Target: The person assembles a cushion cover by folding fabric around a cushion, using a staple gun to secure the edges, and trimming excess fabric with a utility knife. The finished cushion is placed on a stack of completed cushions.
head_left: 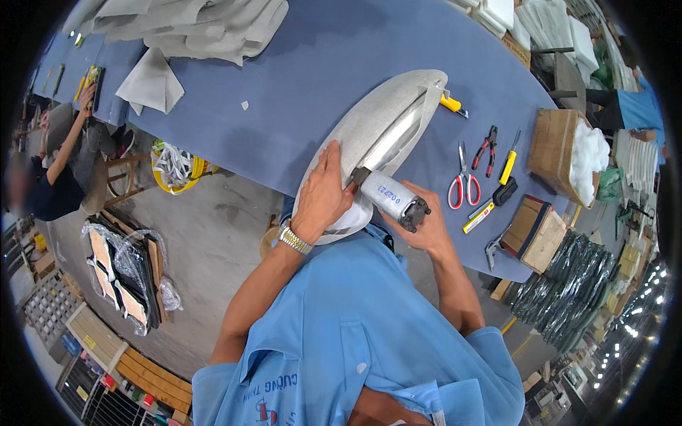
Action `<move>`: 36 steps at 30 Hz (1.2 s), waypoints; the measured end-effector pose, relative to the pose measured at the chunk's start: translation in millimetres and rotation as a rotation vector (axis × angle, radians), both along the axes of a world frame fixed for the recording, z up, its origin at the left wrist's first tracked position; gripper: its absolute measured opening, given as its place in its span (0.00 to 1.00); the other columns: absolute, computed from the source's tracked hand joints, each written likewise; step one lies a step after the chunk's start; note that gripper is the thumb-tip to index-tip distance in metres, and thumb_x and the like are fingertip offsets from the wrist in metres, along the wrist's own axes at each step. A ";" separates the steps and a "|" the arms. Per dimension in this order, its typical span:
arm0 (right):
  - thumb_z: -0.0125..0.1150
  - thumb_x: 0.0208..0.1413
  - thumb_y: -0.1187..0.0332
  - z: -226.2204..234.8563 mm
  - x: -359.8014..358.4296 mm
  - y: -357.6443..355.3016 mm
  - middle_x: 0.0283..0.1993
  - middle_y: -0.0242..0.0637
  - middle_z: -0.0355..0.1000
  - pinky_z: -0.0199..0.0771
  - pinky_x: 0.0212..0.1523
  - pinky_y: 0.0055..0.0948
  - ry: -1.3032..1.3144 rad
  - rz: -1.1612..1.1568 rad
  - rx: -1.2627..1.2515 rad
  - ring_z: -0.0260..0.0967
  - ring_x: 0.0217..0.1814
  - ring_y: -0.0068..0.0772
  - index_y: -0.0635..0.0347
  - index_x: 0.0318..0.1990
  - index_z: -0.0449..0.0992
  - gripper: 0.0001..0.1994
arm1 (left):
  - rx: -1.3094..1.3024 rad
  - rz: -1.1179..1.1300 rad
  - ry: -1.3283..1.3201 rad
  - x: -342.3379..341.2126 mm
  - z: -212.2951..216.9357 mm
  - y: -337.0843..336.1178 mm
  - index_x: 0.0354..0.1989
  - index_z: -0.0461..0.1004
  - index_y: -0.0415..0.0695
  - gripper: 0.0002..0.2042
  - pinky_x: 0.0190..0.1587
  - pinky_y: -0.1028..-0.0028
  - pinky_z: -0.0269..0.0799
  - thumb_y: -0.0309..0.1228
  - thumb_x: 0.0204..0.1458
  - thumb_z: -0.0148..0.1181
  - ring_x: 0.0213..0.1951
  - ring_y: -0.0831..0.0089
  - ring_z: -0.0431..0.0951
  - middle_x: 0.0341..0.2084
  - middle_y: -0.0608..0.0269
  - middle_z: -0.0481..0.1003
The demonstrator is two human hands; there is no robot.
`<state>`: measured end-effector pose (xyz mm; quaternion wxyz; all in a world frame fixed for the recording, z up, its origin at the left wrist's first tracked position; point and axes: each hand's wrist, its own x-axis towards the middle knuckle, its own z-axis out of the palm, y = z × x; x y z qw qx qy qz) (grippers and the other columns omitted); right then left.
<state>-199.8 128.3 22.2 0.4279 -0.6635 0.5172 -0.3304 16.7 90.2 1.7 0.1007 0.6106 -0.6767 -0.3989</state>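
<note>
A long, oval, grey fabric-covered panel [348, 128] lies tilted over the near edge of the blue table, its upturned side showing a pale inner strip. My left hand [321, 190], with a metal watch on the wrist, grips its left part, fingers along the fabric and thumb near the tool's nose. In my right hand [429, 219] is a silver staple gun [385, 193]. Its dark nose meets the panel beside my left thumb. My right fingers are partly hidden behind the tool's body. A yellow utility knife [452, 104] lies by the panel's far tip.
Right of the panel lie red-handled scissors [464, 177], pliers [486, 152], a yellow screwdriver [509, 165] and an air blow gun [494, 248]. Beyond stand a small box [534, 228] and a carton [554, 149] with white stuffing. Grey fabric [192, 28] is stacked at far left.
</note>
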 end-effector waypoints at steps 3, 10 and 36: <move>0.73 0.45 0.71 16.8 -0.5 -3.8 0.36 0.47 0.79 0.77 0.39 0.35 0.065 0.035 0.081 0.79 0.36 0.45 0.70 0.44 0.79 0.18 | -0.016 0.013 0.017 -2.6 -3.2 2.7 0.72 0.50 0.30 0.43 0.65 0.49 0.68 0.27 0.49 0.68 0.69 0.37 0.62 0.68 0.29 0.60; 0.72 0.46 0.71 13.7 6.6 -3.3 0.38 0.49 0.79 0.78 0.42 0.35 0.090 -0.021 0.123 0.79 0.37 0.46 0.69 0.45 0.79 0.18 | -0.012 0.011 0.031 -6.8 -1.7 5.8 0.73 0.49 0.30 0.45 0.68 0.42 0.63 0.26 0.48 0.69 0.73 0.41 0.57 0.71 0.35 0.57; 0.71 0.49 0.74 -5.7 12.3 17.9 0.41 0.47 0.83 0.80 0.47 0.32 0.074 -0.028 0.133 0.82 0.44 0.35 0.70 0.49 0.79 0.18 | 0.206 -0.150 0.563 44.5 -18.8 -9.0 0.79 0.37 0.45 0.56 0.77 0.56 0.42 0.36 0.48 0.73 0.78 0.46 0.40 0.77 0.39 0.42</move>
